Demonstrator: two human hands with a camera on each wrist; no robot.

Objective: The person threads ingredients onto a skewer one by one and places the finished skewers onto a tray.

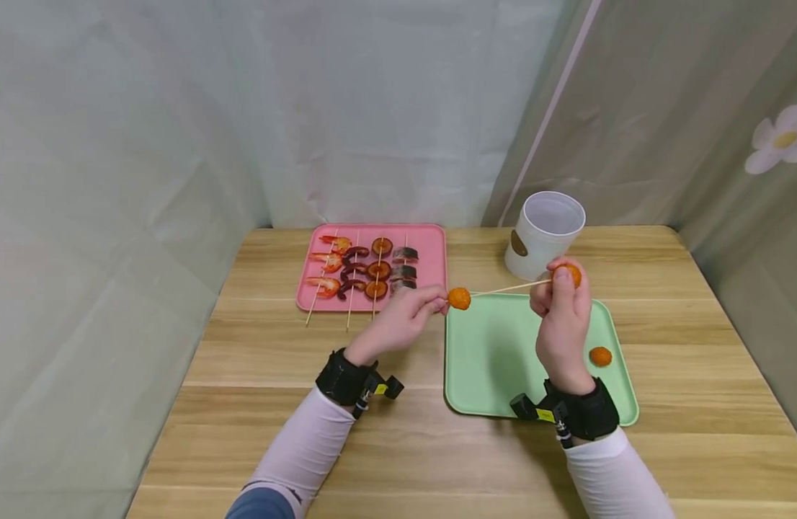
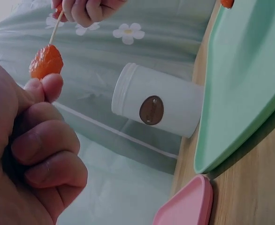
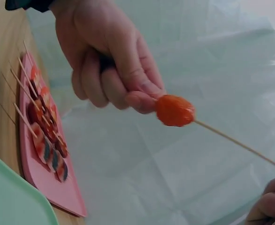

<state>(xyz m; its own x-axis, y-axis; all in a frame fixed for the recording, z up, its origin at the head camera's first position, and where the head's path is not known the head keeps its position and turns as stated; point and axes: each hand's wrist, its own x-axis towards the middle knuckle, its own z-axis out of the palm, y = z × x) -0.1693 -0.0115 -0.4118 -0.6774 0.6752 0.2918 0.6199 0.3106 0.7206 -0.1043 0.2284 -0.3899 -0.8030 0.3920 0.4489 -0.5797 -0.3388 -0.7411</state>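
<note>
A thin wooden skewer (image 1: pixel 511 288) is held up between both hands above the green tray (image 1: pixel 489 389). My left hand (image 1: pixel 401 321) pinches its left end, close beside a round orange ball (image 3: pixel 175 110) threaded on the stick. At the other end my right hand (image 1: pixel 566 331) grips a second orange ball (image 1: pixel 569 274) between thumb and fingers, where the stick meets it. How far the stick goes into that ball is hidden by the fingers. A third orange ball (image 1: pixel 600 356) lies on the right side of the green tray.
Behind the right hand stands a white cylindrical container (image 1: pixel 535 249) with a brown oval label. At the back left, a pink tray (image 1: pixel 431 245) bears several loaded skewers with shrimp, tentacle-like pieces, mushroom-like rounds and fish-like slices. Stick ends overhang its front edge. Curtains enclose the wooden table (image 1: pixel 243 404).
</note>
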